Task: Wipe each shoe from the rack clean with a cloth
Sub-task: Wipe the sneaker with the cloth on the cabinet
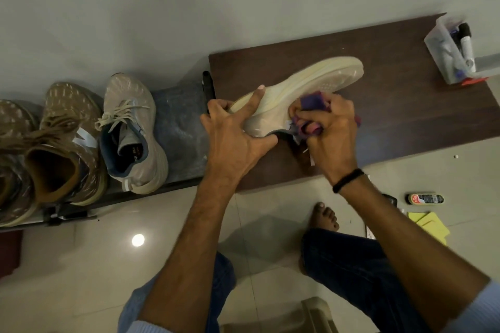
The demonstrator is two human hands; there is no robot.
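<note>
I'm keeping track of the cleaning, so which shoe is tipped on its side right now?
The cream shoe gripped by the left hand, sole showing, purple cloth against it; the grey shoe and brown shoes stand upright on the rack.

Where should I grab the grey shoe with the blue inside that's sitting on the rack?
Take the grey shoe by its heel collar, coming from above on your side. It stands upright, toe pointing away from you, its opening facing up, so fingers can hook inside with the thumb behind the heel. The brown shoe crowds it on the left.
</note>
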